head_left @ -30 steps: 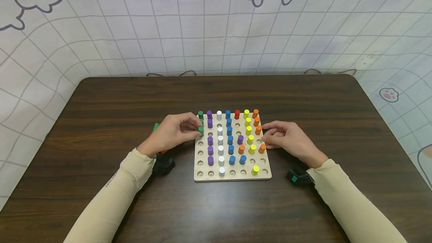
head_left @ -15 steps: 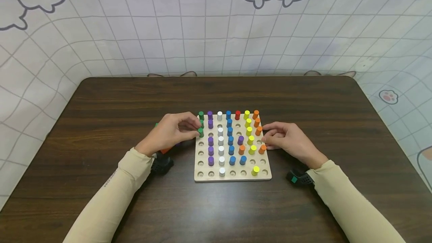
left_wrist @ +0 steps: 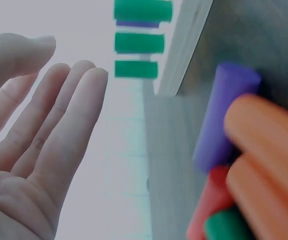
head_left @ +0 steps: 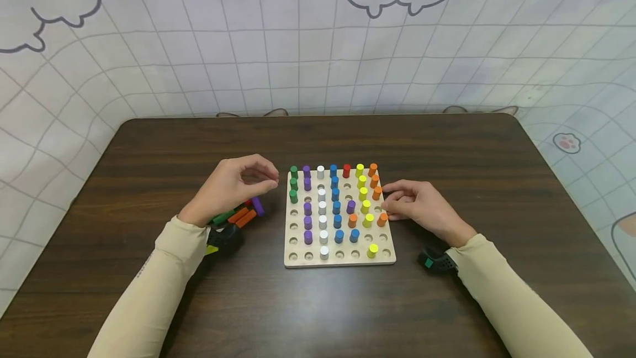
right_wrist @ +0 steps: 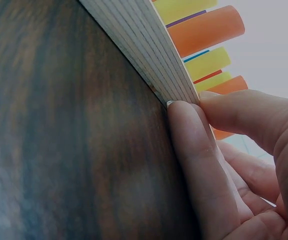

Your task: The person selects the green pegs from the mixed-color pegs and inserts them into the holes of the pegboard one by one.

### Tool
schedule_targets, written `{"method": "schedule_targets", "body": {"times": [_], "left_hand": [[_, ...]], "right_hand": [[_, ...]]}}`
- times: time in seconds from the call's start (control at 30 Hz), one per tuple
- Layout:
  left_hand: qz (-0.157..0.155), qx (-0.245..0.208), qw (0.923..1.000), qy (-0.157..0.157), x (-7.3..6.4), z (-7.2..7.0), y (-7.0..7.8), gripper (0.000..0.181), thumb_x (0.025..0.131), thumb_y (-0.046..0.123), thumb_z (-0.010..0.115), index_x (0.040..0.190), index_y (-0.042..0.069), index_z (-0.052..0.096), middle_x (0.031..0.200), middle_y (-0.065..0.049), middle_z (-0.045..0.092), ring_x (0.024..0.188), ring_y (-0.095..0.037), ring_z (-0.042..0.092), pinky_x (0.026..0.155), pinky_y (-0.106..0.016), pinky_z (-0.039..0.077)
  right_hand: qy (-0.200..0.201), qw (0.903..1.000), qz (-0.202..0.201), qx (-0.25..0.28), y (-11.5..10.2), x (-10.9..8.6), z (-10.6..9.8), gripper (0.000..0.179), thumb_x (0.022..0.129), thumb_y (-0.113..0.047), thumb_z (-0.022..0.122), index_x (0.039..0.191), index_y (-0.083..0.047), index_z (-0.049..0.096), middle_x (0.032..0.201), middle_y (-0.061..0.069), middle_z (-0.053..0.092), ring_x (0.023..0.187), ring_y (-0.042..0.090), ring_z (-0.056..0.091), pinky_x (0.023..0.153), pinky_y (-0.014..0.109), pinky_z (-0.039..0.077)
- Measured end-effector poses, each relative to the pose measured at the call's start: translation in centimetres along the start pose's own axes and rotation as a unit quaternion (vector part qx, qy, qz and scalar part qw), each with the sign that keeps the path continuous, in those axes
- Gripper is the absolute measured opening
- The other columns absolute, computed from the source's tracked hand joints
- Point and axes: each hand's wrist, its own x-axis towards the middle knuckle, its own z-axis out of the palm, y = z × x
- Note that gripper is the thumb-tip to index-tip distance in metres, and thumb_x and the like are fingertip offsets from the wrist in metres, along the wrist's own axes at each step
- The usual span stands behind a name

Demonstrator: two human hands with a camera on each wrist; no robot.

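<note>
The fingers of the left hand [head_left: 229,185] are lying nearly straight, side by side, with the thumb standing apart, and that hand is hovering just left of the pegboard [head_left: 300,248]. The right hand [head_left: 424,204] is pinching the pegboard's right edge between thumb and fingers, beside the orange pegs [head_left: 375,182]. Three green pegs [head_left: 293,184] are standing upright in the leftmost column's far end. Loose pegs [head_left: 246,219] are lying by the left wrist, everything resting on the dark table [head_left: 318,308]
</note>
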Motion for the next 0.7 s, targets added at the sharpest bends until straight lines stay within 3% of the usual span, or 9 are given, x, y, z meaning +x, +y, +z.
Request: {"method": "schedule_targets", "body": {"times": [0.3, 0.7], "left_hand": [[-0.024, 0.016, 0.9996, 0.010, -1.0, -2.1, -0.3, 0.015, 0.096, 0.026, 0.076, 0.110, 0.024, 0.070, 0.110, 0.005, 0.074, 0.101, -0.010, 0.072, 0.087, -0.021, 0.059], [-0.030, 0.055, 0.9978, 0.023, -2.3, -3.5, -1.5, 0.020, 0.096, 0.023, 0.076, 0.114, 0.014, 0.071, 0.109, 0.002, 0.076, 0.099, -0.014, 0.074, 0.084, -0.015, 0.057]], "right_hand": [[0.001, 0.9999, 0.013, 0.004, 0.1, 0.1, -0.1, 0.057, 0.094, -0.031, 0.077, 0.141, -0.006, 0.057, 0.115, 0.014, 0.075, 0.094, 0.013, 0.077, 0.084, 0.029, 0.064], [0.003, 0.9999, 0.013, -0.006, -0.2, 0.0, 0.0, 0.056, 0.094, -0.031, 0.078, 0.140, -0.007, 0.059, 0.112, 0.011, 0.076, 0.093, 0.012, 0.076, 0.083, 0.028, 0.064]]}}
